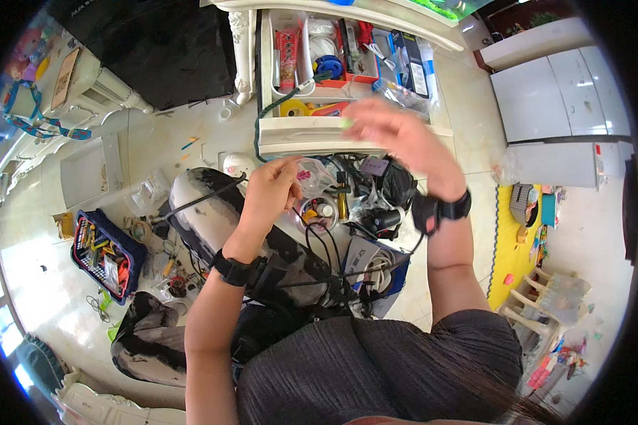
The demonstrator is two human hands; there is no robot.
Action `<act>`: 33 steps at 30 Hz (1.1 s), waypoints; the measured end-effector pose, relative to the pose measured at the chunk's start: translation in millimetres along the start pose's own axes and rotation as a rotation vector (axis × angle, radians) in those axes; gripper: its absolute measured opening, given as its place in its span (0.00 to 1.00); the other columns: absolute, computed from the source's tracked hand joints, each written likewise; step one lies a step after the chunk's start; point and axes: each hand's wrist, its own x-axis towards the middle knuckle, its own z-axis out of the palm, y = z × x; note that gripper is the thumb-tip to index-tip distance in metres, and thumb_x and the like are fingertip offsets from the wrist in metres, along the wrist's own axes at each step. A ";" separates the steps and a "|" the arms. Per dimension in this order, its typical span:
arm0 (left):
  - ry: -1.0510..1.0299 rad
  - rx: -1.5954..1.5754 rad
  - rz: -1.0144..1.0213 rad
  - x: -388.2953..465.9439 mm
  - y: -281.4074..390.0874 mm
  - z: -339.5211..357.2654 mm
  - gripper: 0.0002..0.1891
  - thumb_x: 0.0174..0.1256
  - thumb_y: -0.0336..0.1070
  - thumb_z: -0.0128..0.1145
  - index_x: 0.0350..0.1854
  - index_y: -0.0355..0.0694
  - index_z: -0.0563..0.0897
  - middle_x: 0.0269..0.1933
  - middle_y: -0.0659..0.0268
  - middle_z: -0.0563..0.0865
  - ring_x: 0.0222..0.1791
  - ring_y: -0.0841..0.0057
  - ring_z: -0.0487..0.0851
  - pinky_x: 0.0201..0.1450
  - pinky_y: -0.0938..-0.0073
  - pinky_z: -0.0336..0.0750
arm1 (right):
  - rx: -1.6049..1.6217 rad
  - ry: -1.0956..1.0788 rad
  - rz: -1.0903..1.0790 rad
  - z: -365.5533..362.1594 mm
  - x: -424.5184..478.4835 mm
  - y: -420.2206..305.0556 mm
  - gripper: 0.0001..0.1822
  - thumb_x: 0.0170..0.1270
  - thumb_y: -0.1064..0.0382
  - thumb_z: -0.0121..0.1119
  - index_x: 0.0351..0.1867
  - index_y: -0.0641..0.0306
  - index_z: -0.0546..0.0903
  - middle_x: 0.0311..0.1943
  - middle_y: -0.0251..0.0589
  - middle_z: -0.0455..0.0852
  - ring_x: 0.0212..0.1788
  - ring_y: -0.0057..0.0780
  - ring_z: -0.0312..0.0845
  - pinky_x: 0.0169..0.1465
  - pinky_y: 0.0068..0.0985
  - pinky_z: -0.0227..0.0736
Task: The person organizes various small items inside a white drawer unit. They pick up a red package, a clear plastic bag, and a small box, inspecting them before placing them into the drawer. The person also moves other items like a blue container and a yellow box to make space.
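My left hand point(272, 192) pinches the edge of a small clear plastic bag point(319, 178) with something pink in it. My right hand point(385, 133), blurred, is raised over the front of an open white drawer point(351, 129), a small light green thing at its fingertips; whether it holds that cannot be told. The drawer holds a red box with Chinese writing point(287, 56), a blue roll point(328, 66), a yellow tape roll point(294, 108) and a dark green cord point(266, 114) that hangs over its front. Below the bag stands a round clear container point(316, 213) of small items.
Black cables and bags point(396, 186) lie heaped on the floor before the drawer. At the left stand a dark blue basket of tools and small items point(133, 255) and a white box point(93, 170). A yellow mat point(502, 239) lies at the right. Cables run from my wrist straps.
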 end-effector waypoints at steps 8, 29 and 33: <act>0.046 0.005 0.000 -24.6 -9.6 11.7 0.14 0.68 0.34 0.46 0.49 0.32 0.78 0.18 0.69 0.74 0.12 0.87 0.64 0.13 0.85 0.54 | -0.691 0.066 -0.100 107.8 -40.2 23.6 0.13 0.53 0.69 0.55 0.42 0.67 0.75 0.46 0.44 0.76 0.45 0.40 0.76 0.47 0.31 0.71; 0.118 0.426 0.312 -85.7 -22.8 -20.1 0.07 0.58 0.24 0.57 0.38 0.31 0.82 0.37 0.63 0.82 0.28 0.81 0.79 0.30 0.84 0.72 | -0.380 0.343 -0.247 102.6 -100.1 2.3 0.07 0.54 0.65 0.59 0.29 0.64 0.73 0.26 0.40 0.76 0.32 0.40 0.75 0.34 0.31 0.70; 0.122 0.513 0.647 -84.5 -25.7 -18.0 0.05 0.55 0.23 0.59 0.34 0.31 0.83 0.39 0.66 0.81 0.30 0.82 0.78 0.34 0.85 0.71 | -0.372 0.350 -0.275 100.0 -102.7 3.6 0.06 0.54 0.66 0.59 0.30 0.63 0.75 0.27 0.40 0.77 0.32 0.39 0.75 0.35 0.31 0.70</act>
